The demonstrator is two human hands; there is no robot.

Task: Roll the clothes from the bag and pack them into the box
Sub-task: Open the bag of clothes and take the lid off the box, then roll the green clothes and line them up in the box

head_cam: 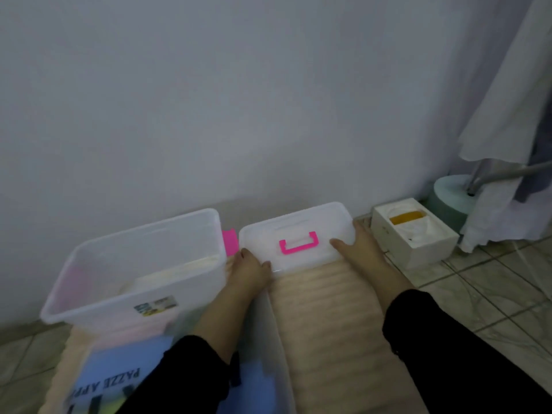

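Note:
A clear plastic box stands open by the wall at the left, with pale cloth lying low inside it. Its clear lid, with a pink handle, lies flat to the right of the box. My left hand grips the lid's near left corner, thumb on top. My right hand holds the lid's right edge, its thumb also on top. A blue printed bag lies at the bottom left, partly hidden by my left sleeve.
A beige ribbed mat runs from the lid toward me. A white box with something yellow in it stands to the right. Behind it are a teal round base and hanging white cloth. The floor is tiled.

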